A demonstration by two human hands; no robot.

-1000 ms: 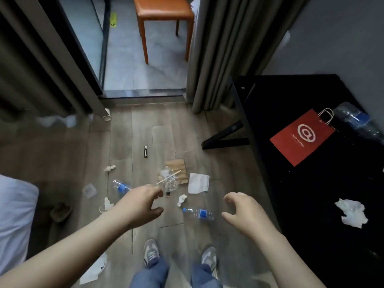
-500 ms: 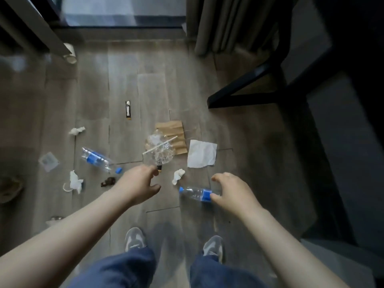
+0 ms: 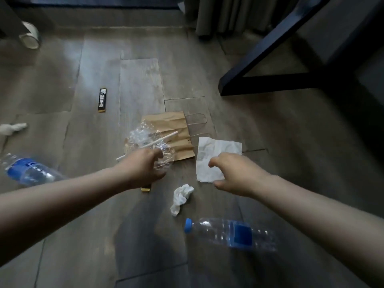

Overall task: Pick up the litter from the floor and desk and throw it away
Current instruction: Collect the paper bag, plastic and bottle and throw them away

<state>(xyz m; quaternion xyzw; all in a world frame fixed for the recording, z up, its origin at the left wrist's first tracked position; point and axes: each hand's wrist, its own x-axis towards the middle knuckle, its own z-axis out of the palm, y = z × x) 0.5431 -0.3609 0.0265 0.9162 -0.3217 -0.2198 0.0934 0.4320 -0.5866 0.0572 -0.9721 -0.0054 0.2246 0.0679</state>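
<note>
Our left hand [image 3: 145,167] has finger and thumb spread around the crumpled plastic cup [image 3: 141,136] with its straw [image 3: 164,137]; we cannot tell whether it grips. Our right hand [image 3: 234,175], loosely curled and holding nothing, hangs over the white napkin [image 3: 218,150]. Both lie on the floor [image 3: 83,80] by a paper bag [image 3: 174,129], near a tissue wad [image 3: 181,196] and a bottle [image 3: 232,233].

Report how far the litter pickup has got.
Done: nothing visibly; all litter in view lies on the floor. In hand: the left hand reaches the crumpled clear plastic with its straw, grip unclear; the right hand hovers, holding nothing, over the white napkin. Left: the paper bag, the near bottle, the left bottle, the tissue wad, the black wrapper.
</note>
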